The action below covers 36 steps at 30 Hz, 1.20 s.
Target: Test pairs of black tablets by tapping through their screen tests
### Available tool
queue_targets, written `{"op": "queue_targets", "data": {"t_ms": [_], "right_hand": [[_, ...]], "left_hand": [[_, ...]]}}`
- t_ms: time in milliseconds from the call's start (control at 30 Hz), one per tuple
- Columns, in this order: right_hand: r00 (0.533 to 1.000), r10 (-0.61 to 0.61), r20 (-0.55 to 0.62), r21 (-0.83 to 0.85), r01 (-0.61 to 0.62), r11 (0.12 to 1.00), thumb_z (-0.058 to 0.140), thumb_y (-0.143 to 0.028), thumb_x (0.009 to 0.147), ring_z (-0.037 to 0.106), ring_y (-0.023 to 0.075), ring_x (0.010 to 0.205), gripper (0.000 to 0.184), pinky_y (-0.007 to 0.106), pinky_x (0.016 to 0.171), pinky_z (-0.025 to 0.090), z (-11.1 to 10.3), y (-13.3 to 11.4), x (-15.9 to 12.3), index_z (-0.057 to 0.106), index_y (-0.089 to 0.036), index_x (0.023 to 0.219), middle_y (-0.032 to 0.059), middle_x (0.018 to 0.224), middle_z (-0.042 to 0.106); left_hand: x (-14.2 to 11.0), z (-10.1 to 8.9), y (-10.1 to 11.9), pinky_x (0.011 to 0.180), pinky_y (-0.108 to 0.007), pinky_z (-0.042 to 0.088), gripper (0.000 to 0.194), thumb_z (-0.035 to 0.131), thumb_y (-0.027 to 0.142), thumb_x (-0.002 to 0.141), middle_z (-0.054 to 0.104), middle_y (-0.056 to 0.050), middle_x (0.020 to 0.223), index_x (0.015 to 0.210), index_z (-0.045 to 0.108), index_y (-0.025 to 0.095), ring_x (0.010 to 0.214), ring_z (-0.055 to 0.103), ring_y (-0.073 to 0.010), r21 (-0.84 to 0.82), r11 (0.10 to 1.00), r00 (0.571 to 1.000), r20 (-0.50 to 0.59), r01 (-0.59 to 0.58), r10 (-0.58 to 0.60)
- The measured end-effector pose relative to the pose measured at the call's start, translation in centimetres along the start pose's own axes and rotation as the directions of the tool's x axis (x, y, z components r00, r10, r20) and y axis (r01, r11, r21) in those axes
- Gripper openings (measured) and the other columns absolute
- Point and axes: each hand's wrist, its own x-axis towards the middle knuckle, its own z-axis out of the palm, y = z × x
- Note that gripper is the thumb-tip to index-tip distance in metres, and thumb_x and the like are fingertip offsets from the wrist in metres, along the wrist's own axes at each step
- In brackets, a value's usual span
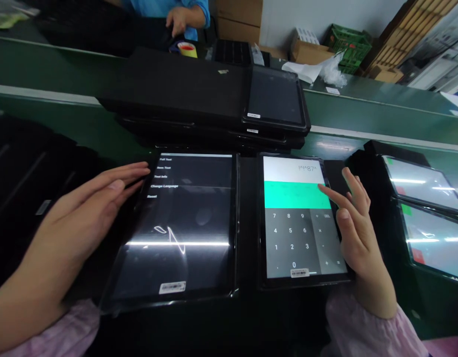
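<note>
Two lit tablets lie side by side before me. The left tablet (192,218) shows a dark menu, with a barcode label near its lower edge. Along its left edge, my left hand (87,208) has its fingers stretched out, the tips at the upper left side. A calculator fills the screen of the right tablet (292,233), with a green band and some symbols above the keys. My right hand (355,218) is at that tablet's right side, its index finger extended onto the green band and the other fingers apart. Neither hand grips anything.
Behind the tablets, black trays (184,94) are stacked with a dark tablet (275,96) on top. More lit tablets (437,238) lie at right; black trays (28,198) stand at left. Across the bench are a co-worker's hand (178,21), yellow tape (187,49) and a green crate (348,47).
</note>
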Motion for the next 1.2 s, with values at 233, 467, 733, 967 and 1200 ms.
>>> {"op": "queue_targets", "data": {"t_ms": [233, 467, 733, 967, 1200], "right_hand": [[0.999, 0.023, -0.041, 0.046, -0.021, 0.999, 0.044, -0.058, 0.114, 0.026, 0.04, 0.17, 0.046, 0.078, 0.134, 0.026, -0.1, -0.5, 0.2, 0.083, -0.038, 0.126, -0.0041, 0.172, 0.051], [0.93, 0.117, -0.348, 0.178, -0.057, 0.982, 0.06, -0.031, 0.108, 0.049, 0.0373, 0.157, 0.033, 0.072, 0.128, 0.04, -0.2, -1.4, -1.0, 0.087, -0.034, 0.09, -0.0017, 0.141, 0.076], [0.945, -0.033, -0.324, 0.0, 0.034, 0.999, 0.058, -0.026, 0.107, 0.059, 0.0341, 0.148, 0.034, 0.065, 0.117, 0.052, -0.2, -1.1, -0.6, 0.087, -0.031, 0.089, 0.0012, 0.133, 0.08], [0.949, -0.013, -0.314, 0.035, 0.025, 0.999, 0.06, -0.026, 0.107, 0.062, 0.0319, 0.144, 0.032, 0.06, 0.112, 0.053, -0.1, -1.0, -0.7, 0.087, -0.033, 0.09, 0.0007, 0.129, 0.081], [0.948, -0.011, -0.319, 0.047, 0.027, 0.999, 0.06, -0.025, 0.106, 0.064, 0.0316, 0.141, 0.033, 0.058, 0.108, 0.056, -0.1, -1.0, -0.7, 0.087, -0.032, 0.088, 0.0022, 0.123, 0.082]], "left_hand": [[-0.4, 0.4, 1.1, 0.135, -0.049, 0.042, 0.046, 0.072, 0.049, 0.049, 0.078, -0.006, 0.143, 0.09, 0.075, 0.029, 0.15, 0.06, -0.0421, 0.006, 0.997, 0.997, -0.002, 0.075, -0.075], [-0.8, 0.6, 0.8, 0.136, -0.051, 0.041, 0.039, 0.071, 0.046, 0.062, 0.075, -0.004, 0.149, 0.097, 0.074, 0.029, 0.15, 0.061, -0.0388, 0.041, 0.999, 1.0, 0.012, 0.009, -0.009], [-0.5, 0.9, 0.8, 0.134, -0.051, 0.043, 0.045, 0.07, 0.05, 0.053, 0.078, -0.007, 0.143, 0.092, 0.074, 0.029, 0.147, 0.063, -0.0408, 0.025, 0.999, 1.0, -0.017, 0.026, -0.026], [-0.7, 0.5, 0.8, 0.135, -0.05, 0.041, 0.041, 0.072, 0.047, 0.056, 0.078, -0.004, 0.145, 0.093, 0.075, 0.03, 0.149, 0.062, -0.0401, 0.037, 0.999, 1.0, 0.006, 0.026, -0.027], [-1.0, 0.3, 0.5, 0.134, -0.05, 0.043, 0.039, 0.069, 0.05, 0.057, 0.08, -0.002, 0.141, 0.09, 0.075, 0.031, 0.146, 0.064, -0.0396, 0.058, 0.998, 1.0, -0.02, 0.003, -0.002]]}}
